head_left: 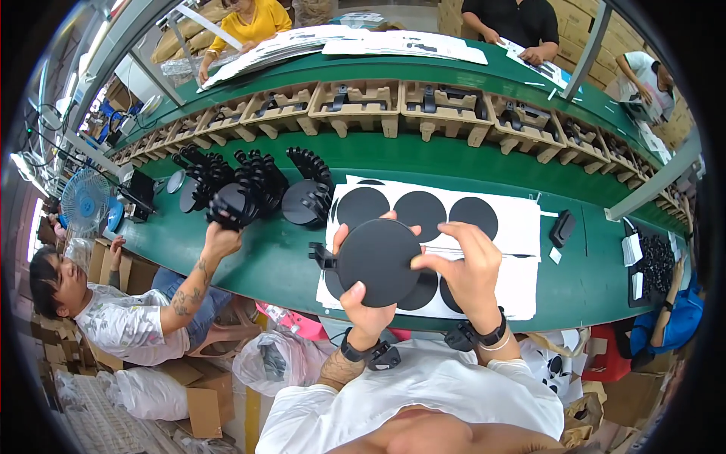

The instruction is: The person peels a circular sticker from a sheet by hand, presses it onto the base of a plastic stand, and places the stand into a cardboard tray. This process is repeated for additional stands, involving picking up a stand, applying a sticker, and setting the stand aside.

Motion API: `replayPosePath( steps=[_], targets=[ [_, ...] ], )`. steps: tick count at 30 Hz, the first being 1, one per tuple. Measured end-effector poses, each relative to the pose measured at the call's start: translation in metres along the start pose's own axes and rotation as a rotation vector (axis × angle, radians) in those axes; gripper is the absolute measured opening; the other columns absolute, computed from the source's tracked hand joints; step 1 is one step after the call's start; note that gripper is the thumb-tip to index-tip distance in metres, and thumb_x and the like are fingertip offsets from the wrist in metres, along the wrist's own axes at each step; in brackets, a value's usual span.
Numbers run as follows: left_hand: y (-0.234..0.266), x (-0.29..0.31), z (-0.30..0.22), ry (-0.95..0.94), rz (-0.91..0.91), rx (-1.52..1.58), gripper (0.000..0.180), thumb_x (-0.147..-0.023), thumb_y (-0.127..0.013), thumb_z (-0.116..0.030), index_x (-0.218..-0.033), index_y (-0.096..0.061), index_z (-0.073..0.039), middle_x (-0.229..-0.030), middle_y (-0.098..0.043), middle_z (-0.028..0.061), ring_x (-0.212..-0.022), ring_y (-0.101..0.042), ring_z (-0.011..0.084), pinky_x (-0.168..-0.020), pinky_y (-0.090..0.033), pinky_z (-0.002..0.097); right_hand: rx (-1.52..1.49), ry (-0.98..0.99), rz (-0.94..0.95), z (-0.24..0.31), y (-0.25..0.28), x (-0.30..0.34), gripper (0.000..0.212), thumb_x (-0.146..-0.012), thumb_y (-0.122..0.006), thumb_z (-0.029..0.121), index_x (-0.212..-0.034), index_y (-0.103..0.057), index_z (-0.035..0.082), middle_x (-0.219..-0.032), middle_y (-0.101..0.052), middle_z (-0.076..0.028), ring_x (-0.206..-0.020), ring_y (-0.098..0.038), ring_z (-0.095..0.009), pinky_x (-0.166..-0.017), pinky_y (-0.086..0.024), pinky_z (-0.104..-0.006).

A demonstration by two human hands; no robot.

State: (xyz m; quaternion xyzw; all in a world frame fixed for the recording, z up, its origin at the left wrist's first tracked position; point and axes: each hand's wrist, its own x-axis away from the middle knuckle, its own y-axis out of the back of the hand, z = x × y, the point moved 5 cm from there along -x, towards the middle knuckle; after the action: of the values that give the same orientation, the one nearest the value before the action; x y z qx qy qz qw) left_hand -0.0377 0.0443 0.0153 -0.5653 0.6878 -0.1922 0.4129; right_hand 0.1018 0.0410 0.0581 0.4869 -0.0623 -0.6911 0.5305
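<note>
A long green workbench (276, 276) is lined by moulded brown cardboard trays (363, 115); at left, stacked black plastic parts (261, 181) are handled by a co-worker (144, 321). A matte black round disc (378, 265) with a side clip is clamped by the left hand (368, 318) above white sheets printed with black circles (523, 284). At its right edge, the right hand (475, 274) is held with thumb and fingers parted.

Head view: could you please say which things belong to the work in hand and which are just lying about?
Likely part of the work:
black disc, in the left hand
black disc stack, to the left
white sheets with black circles, beneath

Apparently just lying about:
blue fan
clear plastic bag
cardboard box
</note>
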Motion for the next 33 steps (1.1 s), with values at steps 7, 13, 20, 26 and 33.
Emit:
replayPosePath(
  steps=[7,13,20,26,33],
  targets=[
    [0.013,-0.006,0.006,-0.135,0.063,-0.015,0.085,-0.078,-0.062,-0.051,-0.142,-0.022,-0.014,-0.14,-0.034,0.0185,-0.125,-0.041,0.0432,-0.101,-0.038,0.0521,-0.013,0.705,0.101,0.042,0.001,0.016,0.036,-0.066,-0.077,0.01,-0.1,-0.067,0.0,-0.101,-0.067,-0.014,-0.094,-0.066,-0.032,-0.081,-0.054,-0.0367],
    [0.02,-0.007,0.021,-0.043,0.213,-0.009,0.092,-0.072,-0.074,-0.041,-0.14,-0.024,-0.004,-0.134,-0.038,0.0139,-0.129,-0.039,0.0336,-0.107,-0.033,0.046,-0.221,0.384,-0.097,0.012,0.005,0.002,0.036,-0.069,-0.071,-0.002,-0.104,-0.067,0.0,-0.088,-0.069,-0.013,-0.079,-0.07,-0.026,-0.071,-0.056,-0.0306],
    [0.008,-0.016,0.021,0.378,0.133,0.38,0.082,-0.073,-0.076,-0.027,-0.136,-0.032,0.0,-0.138,-0.04,0.0143,-0.13,-0.039,0.0251,-0.112,-0.026,0.0381,-0.383,-0.014,0.002,-0.004,-0.034,-0.093,0.028,-0.077,-0.069,0.001,-0.104,-0.063,-0.005,-0.074,-0.067,-0.012,-0.072,-0.066,-0.011,-0.063,-0.052,-0.0242],
    [0.045,-0.029,-0.022,0.104,0.249,-0.656,0.06,-0.073,-0.073,-0.009,-0.126,-0.046,0.0,-0.132,-0.048,0.0161,-0.123,-0.047,0.0288,-0.108,-0.032,0.0377,0.16,-0.063,-0.14,-0.128,-0.092,-0.246,0.032,-0.074,-0.068,0.006,-0.102,-0.061,-0.008,-0.093,-0.064,-0.028,-0.087,-0.064,-0.04,-0.076,-0.053,-0.0427],
    [0.136,-0.073,-0.085,0.044,0.124,-1.593,0.067,-0.064,-0.079,-0.009,-0.123,-0.049,0.001,-0.12,-0.054,0.0171,-0.118,-0.049,0.0332,-0.099,-0.04,0.0381,0.408,-0.245,0.105,-0.206,-0.172,-0.26,0.035,-0.074,-0.069,0.015,-0.099,-0.061,-0.008,-0.088,-0.063,-0.029,-0.09,-0.061,-0.044,-0.082,-0.05,-0.0449]
  ],
)
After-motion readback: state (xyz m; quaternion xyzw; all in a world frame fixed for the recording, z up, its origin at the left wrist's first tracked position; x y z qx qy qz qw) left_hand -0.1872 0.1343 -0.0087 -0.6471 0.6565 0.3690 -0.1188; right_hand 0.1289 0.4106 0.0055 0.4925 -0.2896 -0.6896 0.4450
